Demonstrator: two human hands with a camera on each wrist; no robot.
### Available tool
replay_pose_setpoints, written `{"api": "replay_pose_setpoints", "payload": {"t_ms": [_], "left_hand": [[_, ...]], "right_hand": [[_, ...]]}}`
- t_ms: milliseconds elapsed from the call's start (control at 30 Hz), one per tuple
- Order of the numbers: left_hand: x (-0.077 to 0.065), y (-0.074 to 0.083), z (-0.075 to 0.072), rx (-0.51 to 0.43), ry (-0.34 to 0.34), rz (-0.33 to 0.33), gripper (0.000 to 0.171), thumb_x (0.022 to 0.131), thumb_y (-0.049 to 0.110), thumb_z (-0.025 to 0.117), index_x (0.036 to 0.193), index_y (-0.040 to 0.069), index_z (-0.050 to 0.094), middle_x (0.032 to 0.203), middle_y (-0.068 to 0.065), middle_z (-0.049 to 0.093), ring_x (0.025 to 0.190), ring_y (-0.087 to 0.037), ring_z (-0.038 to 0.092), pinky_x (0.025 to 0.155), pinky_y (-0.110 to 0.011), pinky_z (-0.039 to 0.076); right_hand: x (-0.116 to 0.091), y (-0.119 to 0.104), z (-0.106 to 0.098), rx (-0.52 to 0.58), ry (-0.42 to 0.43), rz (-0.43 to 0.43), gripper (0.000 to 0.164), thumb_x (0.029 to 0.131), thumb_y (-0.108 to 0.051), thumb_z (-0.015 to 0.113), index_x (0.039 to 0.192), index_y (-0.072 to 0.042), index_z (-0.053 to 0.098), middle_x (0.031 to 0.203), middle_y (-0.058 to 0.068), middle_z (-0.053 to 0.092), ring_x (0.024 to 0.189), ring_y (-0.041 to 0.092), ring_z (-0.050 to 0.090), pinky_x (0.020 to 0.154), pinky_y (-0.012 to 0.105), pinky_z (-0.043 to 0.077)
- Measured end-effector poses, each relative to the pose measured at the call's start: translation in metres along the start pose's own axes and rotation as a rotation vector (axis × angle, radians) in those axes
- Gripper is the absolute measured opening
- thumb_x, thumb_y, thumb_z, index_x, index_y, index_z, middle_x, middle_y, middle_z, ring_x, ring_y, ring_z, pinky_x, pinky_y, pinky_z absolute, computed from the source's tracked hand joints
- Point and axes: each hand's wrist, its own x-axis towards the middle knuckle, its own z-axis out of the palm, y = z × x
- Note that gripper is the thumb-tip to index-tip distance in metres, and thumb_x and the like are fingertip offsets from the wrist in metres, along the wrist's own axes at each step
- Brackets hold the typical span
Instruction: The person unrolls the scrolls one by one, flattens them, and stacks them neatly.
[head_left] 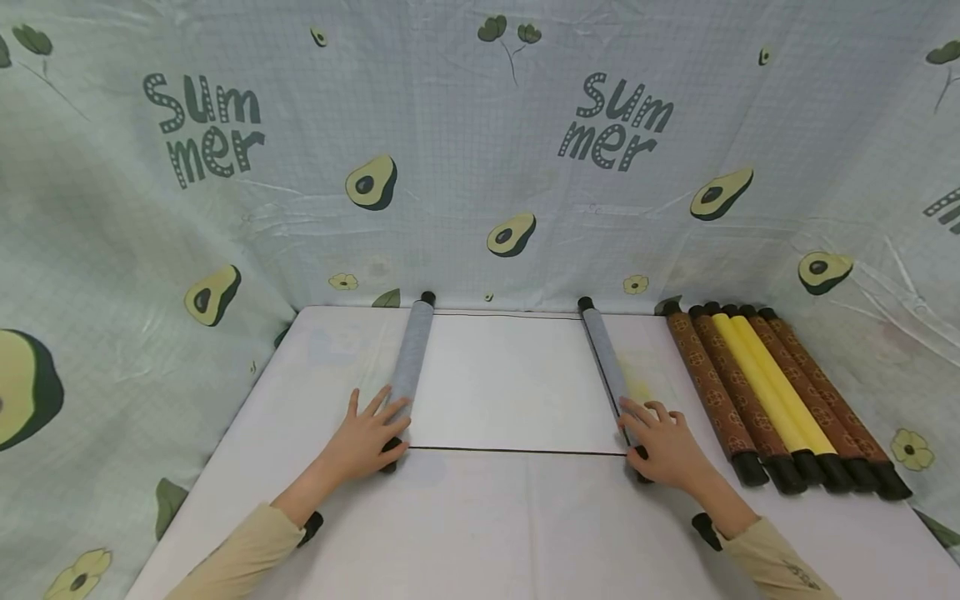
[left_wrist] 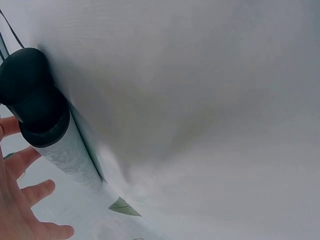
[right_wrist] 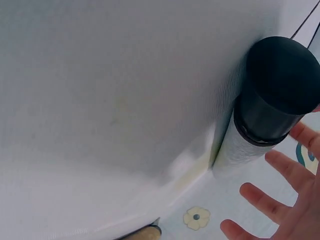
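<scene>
A scroll lies unrolled on the white table, its blank white sheet (head_left: 502,379) stretched between a left grey roll (head_left: 415,346) and a right grey roll (head_left: 603,350). Both rolls end in black knobs. My left hand (head_left: 365,440) rests on the near end of the left roll with fingers spread. On the near end of the right roll lies my right hand (head_left: 666,443). The left wrist view has the black knob (left_wrist: 37,97) beside straight, parted fingers (left_wrist: 37,192). Close to the right knob (right_wrist: 280,82), the right fingers (right_wrist: 265,200) also show extended in the right wrist view.
To the right, several rolled scrolls lie side by side: brown patterned ones (head_left: 708,379) and yellow ones (head_left: 761,379), all with black ends. A patterned curtain (head_left: 465,150) with avocados and "summer" lettering hangs behind the white table (head_left: 480,533) and at its sides.
</scene>
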Motion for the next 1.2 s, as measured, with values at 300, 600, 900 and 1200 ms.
{"api": "replay_pose_setpoints", "payload": {"t_ms": [300, 600, 900, 1200], "left_hand": [[0.001, -0.001, -0.001, 0.021, 0.012, 0.007, 0.029, 0.084, 0.039, 0.057, 0.110, 0.027, 0.062, 0.123, -0.011, 0.052, 0.117, -0.044, 0.040, 0.092, -0.068, 0.024], [0.003, -0.004, -0.002, 0.029, 0.040, 0.016, 0.017, 0.084, 0.036, 0.057, 0.091, 0.025, 0.068, 0.120, -0.010, 0.053, 0.114, -0.038, 0.041, 0.091, -0.070, 0.022], [-0.006, -0.011, -0.001, 0.067, 0.041, -0.027, 0.023, 0.079, 0.038, 0.062, 0.094, 0.021, 0.066, 0.119, -0.014, 0.052, 0.114, -0.041, 0.041, 0.091, -0.069, 0.023], [-0.008, -0.021, -0.005, 0.125, 0.006, -0.059, 0.037, 0.075, 0.030, 0.067, 0.108, 0.015, 0.061, 0.122, -0.015, 0.050, 0.116, -0.043, 0.039, 0.091, -0.068, 0.025]], "right_hand": [[-0.007, 0.013, -0.003, -0.077, -0.085, 0.014, 0.025, 0.078, -0.023, 0.061, 0.103, -0.021, 0.063, 0.129, 0.010, 0.051, 0.110, 0.034, 0.045, 0.077, 0.059, 0.038], [-0.015, 0.019, -0.005, -0.085, -0.118, 0.039, 0.031, 0.077, -0.027, 0.064, 0.106, -0.018, 0.062, 0.129, 0.009, 0.051, 0.108, 0.033, 0.047, 0.076, 0.060, 0.039], [-0.017, 0.024, -0.010, -0.074, -0.132, 0.056, 0.034, 0.075, -0.022, 0.064, 0.108, -0.016, 0.061, 0.131, 0.009, 0.048, 0.108, 0.037, 0.047, 0.079, 0.062, 0.037], [-0.017, 0.024, -0.013, -0.093, -0.135, 0.076, 0.030, 0.075, -0.021, 0.063, 0.105, -0.019, 0.061, 0.130, 0.009, 0.049, 0.106, 0.038, 0.047, 0.078, 0.061, 0.036]]}}
